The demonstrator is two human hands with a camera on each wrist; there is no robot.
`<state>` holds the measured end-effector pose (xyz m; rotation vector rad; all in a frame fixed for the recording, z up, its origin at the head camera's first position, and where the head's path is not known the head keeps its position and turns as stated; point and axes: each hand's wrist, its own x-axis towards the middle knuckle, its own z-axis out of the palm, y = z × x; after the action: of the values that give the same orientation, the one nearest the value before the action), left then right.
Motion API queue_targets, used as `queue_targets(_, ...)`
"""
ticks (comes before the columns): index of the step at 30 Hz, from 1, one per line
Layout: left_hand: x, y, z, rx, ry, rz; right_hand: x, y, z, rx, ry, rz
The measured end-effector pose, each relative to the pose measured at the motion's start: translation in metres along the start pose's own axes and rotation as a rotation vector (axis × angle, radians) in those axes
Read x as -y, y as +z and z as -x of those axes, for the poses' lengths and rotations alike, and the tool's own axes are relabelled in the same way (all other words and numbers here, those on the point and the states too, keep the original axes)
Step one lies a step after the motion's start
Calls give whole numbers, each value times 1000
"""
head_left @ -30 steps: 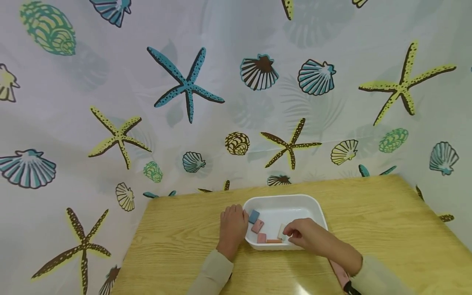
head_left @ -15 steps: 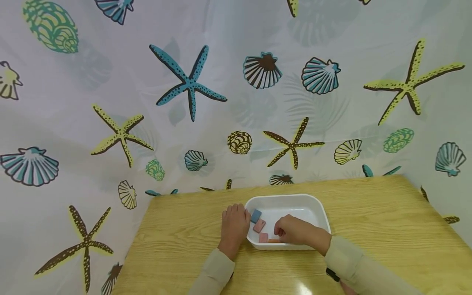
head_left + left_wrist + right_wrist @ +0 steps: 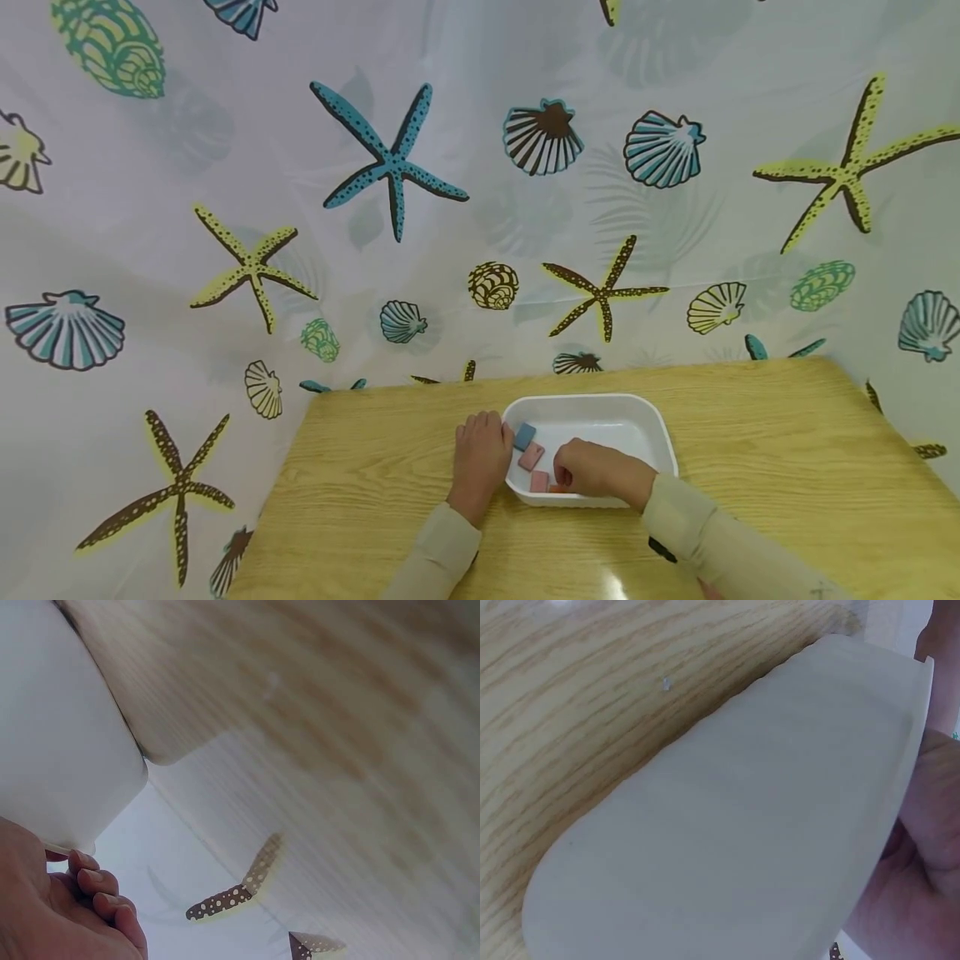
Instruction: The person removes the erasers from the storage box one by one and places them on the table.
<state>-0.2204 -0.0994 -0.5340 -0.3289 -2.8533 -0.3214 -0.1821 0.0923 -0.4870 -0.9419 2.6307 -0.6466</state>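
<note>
A white plastic tray (image 3: 630, 410) sits on the wooden table. My left hand (image 3: 482, 454) grips its left end; the left wrist view shows the fingers (image 3: 88, 877) curled at the rim. Inside, along the left side, lie a blue block (image 3: 524, 436) and a speckled pink block (image 3: 531, 456). Another pink block (image 3: 539, 481) is by the near wall, beside an orange piece (image 3: 557, 490). My right hand (image 3: 600, 467) reaches over the near wall, fingers bent down right at the orange piece. Its fingertips are hidden, so I cannot tell whether they pinch anything.
The wooden tabletop (image 3: 375, 475) extends on both sides of the tray. Behind it hangs a white curtain (image 3: 442, 242) printed with starfish and shells. Part of a pink object (image 3: 709, 590) shows under the right sleeve.
My right hand has moved left and lower inside the tray, covering the pale pieces seen there earlier and part of the orange piece. My left hand stays at the tray's left end.
</note>
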Motion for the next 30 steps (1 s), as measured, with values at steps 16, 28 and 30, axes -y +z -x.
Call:
queue_targets(16,-3,-5,1,10,-6,-4,-13,-2,11,-145,-46,10)
queue_targets(28,-2,-1,0,5,-3,-4,-12,-24,43,-234,47,-60)
queue_targets(30,-2,-1,0,3,-2,-6,-13,-28,49,-258,51,-58)
